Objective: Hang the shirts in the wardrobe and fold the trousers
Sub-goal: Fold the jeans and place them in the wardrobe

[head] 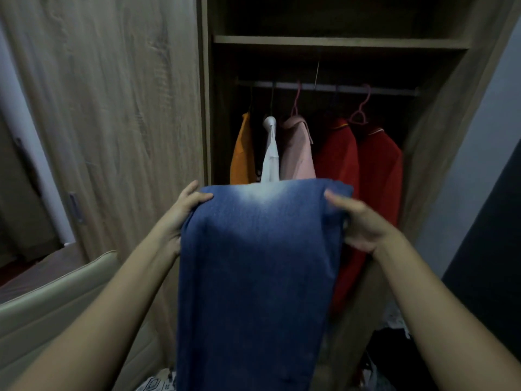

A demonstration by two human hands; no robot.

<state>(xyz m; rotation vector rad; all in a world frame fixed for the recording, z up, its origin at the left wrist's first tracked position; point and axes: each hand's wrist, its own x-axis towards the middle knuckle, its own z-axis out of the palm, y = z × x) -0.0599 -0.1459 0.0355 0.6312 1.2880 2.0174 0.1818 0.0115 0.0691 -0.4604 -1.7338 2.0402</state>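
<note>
I hold a pair of blue jeans (253,266) up in front of the open wardrobe, doubled over at the top, with a faded pale patch near the fold. My left hand (183,210) grips the left side of the fold, thumb on top. At the right side my right hand (358,221) grips the fold. The jeans hang down past the bottom of the view. Behind them, several shirts hang on the rail (327,88): orange (241,153), white (271,156), pink (298,150) and two red ones (338,153).
A closed wooden wardrobe door (112,108) stands at the left, a shelf (338,42) above the rail. The open door (439,142) leans at the right. A beige padded seat (56,300) sits low left. Patterned cloth (394,317) lies on the wardrobe floor.
</note>
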